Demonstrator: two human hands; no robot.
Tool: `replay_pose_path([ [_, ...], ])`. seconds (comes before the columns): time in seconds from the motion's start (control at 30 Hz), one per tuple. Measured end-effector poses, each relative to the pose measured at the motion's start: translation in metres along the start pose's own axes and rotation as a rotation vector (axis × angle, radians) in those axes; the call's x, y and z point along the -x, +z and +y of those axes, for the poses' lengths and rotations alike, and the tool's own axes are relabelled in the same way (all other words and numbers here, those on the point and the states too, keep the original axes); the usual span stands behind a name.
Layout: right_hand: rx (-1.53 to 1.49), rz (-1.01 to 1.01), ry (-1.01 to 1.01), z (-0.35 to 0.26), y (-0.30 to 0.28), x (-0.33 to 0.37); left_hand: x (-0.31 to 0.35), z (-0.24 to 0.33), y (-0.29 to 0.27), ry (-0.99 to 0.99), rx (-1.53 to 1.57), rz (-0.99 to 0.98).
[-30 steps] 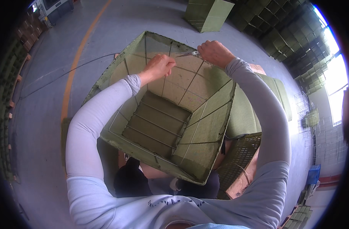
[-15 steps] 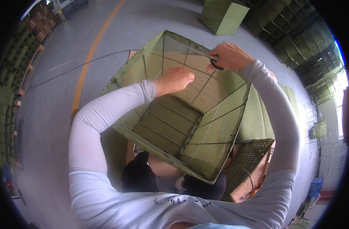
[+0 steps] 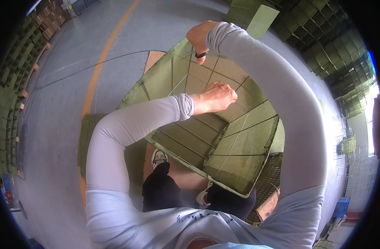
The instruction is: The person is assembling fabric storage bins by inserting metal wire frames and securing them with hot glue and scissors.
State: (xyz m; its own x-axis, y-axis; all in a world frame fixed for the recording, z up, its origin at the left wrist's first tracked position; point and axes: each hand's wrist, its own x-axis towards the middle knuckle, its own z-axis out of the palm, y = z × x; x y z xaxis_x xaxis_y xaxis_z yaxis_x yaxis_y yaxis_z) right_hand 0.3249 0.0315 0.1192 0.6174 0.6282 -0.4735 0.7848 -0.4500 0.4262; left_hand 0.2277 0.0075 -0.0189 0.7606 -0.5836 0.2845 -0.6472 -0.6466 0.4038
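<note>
A green fabric-lined wire-frame basket [image 3: 244,164] stands tilted before me, its open top toward me and thin metal rods crossing its walls and bottom. My right hand [image 3: 201,36] is at the basket's far rim, closed on a pair of scissors [image 3: 201,54]. Only the scissors' black handle shows; their blades are hidden. Over the middle of the opening is my left hand [image 3: 216,98], its fingers curled into a closed grip. Whatever they pinch, if anything, cannot be made out.
Another green box [image 3: 261,20] stands on the floor beyond. Stacks of green boxes [image 3: 318,37] line the right side, with more at the left. Near my right side lies a dark perforated crate [image 3: 265,176]. A cable [image 3: 73,74] crosses the floor past an orange line [image 3: 99,68].
My right hand with the scissors has moved left along the far rim. My left hand has moved right and slightly nearer. The basket appears shifted slightly to the right.
</note>
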Motion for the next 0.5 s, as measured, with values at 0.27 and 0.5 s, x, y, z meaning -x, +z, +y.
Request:
replay_pose_path([
  [0.27,0.080,-0.161,0.090,-0.022,-0.011,-0.033,0.000,0.016,-0.002,0.097,0.138,0.056],
  [0.5,0.095,-0.094,0.005,-0.050,-0.026,-0.005,0.009,0.029,-0.018,-0.031,0.424,-0.230],
])
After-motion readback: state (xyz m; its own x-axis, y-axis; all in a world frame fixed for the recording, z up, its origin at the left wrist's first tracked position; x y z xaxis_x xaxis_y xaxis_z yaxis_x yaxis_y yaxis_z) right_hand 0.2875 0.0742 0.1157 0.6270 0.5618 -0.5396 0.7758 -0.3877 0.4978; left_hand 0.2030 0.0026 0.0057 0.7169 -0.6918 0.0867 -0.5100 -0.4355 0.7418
